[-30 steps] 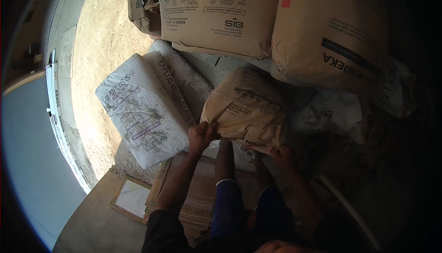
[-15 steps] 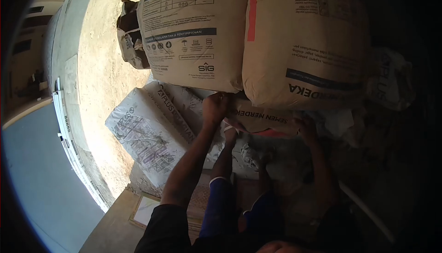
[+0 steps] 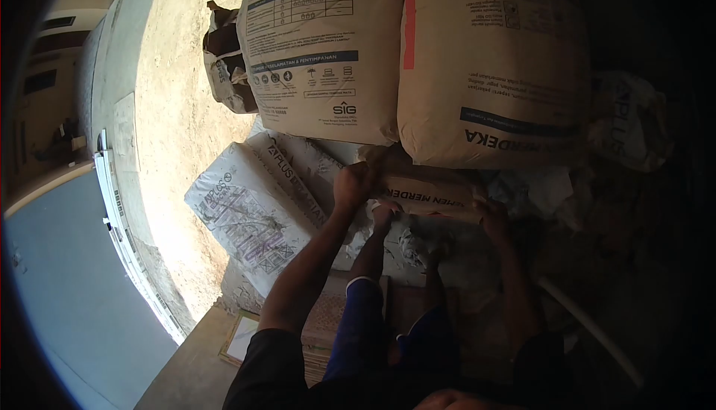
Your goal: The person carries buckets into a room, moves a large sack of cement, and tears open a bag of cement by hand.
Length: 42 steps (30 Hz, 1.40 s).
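A brown paper cement bag (image 3: 429, 193) printed "SEMEN MERDEKA" is held by its two ends, just under the near edge of the stacked bags. My left hand (image 3: 356, 184) is closed on its left end, the fingers partly dark and blurred. At its right end, my right hand (image 3: 492, 217) grips the corner in shadow. Above are two full cement bags, the left bag (image 3: 321, 59) with a SIG logo and the right bag (image 3: 492, 74) marked MERDEKA. How much the held bag contains I cannot tell.
White APLUS sacks (image 3: 250, 208) lie to the left, dusty and creased. Another white sack (image 3: 630, 123) is at the right in shadow. A torn bag (image 3: 227, 59) sits behind the stack. A pale pipe (image 3: 589, 332) lies low right, and a framed panel (image 3: 240, 335) is near my legs.
The held bag has turned slightly, so its printed side shows more and the red patch beneath shows less. The view has shifted slightly; both hands keep their grip.
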Motion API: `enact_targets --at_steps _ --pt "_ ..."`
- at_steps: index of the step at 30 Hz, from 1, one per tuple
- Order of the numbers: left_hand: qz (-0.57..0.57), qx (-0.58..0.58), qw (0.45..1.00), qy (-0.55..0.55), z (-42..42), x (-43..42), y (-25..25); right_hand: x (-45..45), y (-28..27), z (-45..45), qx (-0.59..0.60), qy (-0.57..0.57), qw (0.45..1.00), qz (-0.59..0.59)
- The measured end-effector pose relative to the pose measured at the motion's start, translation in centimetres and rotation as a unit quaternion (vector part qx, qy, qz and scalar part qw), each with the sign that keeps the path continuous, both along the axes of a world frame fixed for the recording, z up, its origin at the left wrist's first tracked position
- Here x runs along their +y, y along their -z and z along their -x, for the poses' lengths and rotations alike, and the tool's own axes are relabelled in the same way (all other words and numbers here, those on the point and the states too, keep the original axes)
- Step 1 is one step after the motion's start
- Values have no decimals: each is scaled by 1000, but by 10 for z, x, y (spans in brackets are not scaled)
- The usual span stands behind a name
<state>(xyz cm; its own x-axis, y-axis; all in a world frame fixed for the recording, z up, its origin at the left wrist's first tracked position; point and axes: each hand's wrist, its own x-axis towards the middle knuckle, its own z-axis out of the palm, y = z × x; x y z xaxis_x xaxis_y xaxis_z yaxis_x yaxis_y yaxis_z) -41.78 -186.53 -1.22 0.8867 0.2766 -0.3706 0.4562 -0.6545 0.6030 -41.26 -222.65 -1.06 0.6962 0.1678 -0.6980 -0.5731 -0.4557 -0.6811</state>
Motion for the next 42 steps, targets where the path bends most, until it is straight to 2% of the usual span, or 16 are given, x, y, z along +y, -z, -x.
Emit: enact_targets --at_steps 1,3,4,8,10,11,13,14,16,17,19,29,32,37,41,42 --pt "8 0 1000 5 4 1 -2 -1 -6 4 -33 -8 999 40" --pt "95 49 990 -92 -1 2 -2 4 -5 -9 -68 -38 994 79" --pt "59 39 993 -90 3 1 -3 6 -8 -3 -76 -83 988 105" --pt "-45 78 994 -62 -6 -7 -30 5 -18 -4 -109 -105 978 143" --pt "-143 132 980 -45 -19 -10 -72 20 -55 -11 -157 -178 898 371" --pt "-144 129 980 -44 -18 -6 -76 28 -74 -18 -159 -176 898 371" --pt "-199 -22 965 168 -10 2 -83 45 -105 -26 -278 -257 831 406" --pt "-200 -23 965 168 -7 1 -84 52 -107 -27 -279 -256 832 405" --pt "-239 -58 883 401 -5 -4 -86 59 -109 -30 -295 -357 810 359" --pt "-239 -59 882 401 -2 -6 -82 57 -102 -26 -296 -356 810 360" --pt "-319 -153 797 490 -9 -6 -62 61 -76 -29 -337 -400 785 334" --pt "-236 -131 849 455 13 -2 -19 53 -28 -5 -412 -392 762 310" --pt "-226 -150 855 442 9 -4 -14 47 -18 -14 -444 -414 735 301" --pt "-250 -153 852 433 -2 -23 -57 64 -53 -30 -433 -364 772 289" --pt "-207 -100 850 473 -17 -32 -51 84 -61 -42 -459 -387 757 258" --pt "-208 -98 848 477 -22 -35 -45 92 -60 -50 -331 -451 786 263"
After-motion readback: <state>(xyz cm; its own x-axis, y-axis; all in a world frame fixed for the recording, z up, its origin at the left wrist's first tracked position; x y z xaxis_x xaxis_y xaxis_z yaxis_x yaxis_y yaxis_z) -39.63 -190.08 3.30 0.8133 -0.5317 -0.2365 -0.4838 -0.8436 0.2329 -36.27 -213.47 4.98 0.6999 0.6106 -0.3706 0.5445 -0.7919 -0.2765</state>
